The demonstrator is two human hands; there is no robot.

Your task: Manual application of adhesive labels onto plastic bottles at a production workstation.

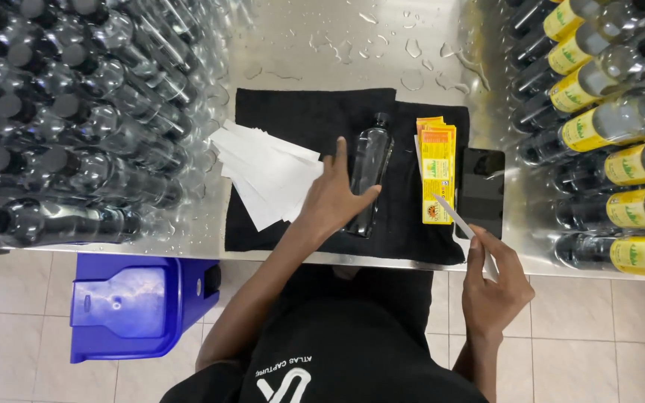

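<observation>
A clear plastic bottle with a black cap (369,168) lies on a black cloth (315,119) on the steel table. My left hand (335,198) rests on the cloth against the bottle's left side, thumb touching it. My right hand (493,280), near the table's front edge, pinches a thin white strip (453,213) that reaches up to a stack of yellow labels (437,164). A fan of white backing papers (266,172) lies just left of my left hand.
Unlabelled capped bottles (61,119) are stacked on the left of the wet steel table (352,45). Yellow-labelled bottles (614,119) are stacked on the right. A black phone (481,190) lies beside the labels. A blue plastic stool (139,302) stands on the tiled floor below.
</observation>
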